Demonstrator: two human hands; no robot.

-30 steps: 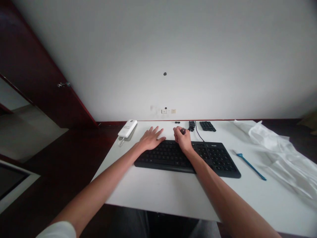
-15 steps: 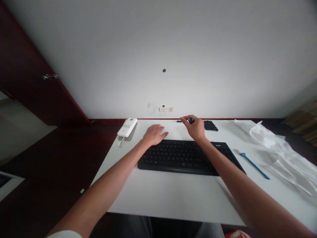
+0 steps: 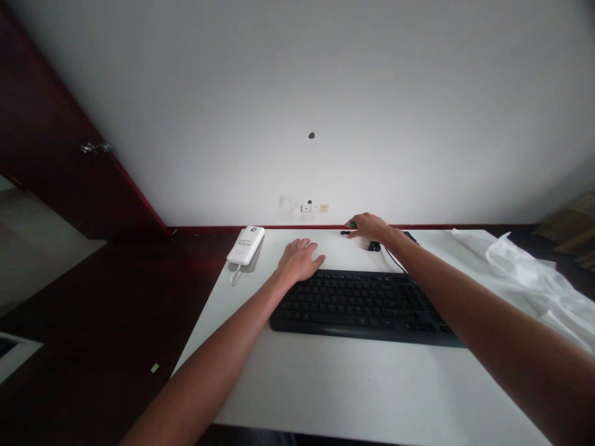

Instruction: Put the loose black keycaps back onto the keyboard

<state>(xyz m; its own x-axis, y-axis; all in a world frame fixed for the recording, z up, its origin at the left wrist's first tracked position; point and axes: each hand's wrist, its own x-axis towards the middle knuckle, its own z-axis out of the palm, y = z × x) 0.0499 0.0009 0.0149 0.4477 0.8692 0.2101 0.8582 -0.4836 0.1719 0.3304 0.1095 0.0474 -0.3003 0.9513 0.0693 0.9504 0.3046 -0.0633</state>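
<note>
Dark object (image 3: 352,225), too small to identify, no readable label, long axis unclear, pinched in the curled fingers of the right hand (image 3: 369,227) at the desk's far edge. Black cable (image 3: 395,260) just beside. Left hand (image 3: 297,260) rests at the black keyboard's (image 3: 362,308) top edge, fingers loosely spread, grasping nothing. Keyboard lies crosswise on the white desk (image 3: 372,390); white phone (image 3: 245,245) further left.

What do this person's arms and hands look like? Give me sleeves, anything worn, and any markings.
The left hand and right hand are bare, with no gloves, and no ring, watch or bracelet shows. The left forearm and right forearm are bare too: no sleeve reaches into view, and no markings or cables show on them.
</note>
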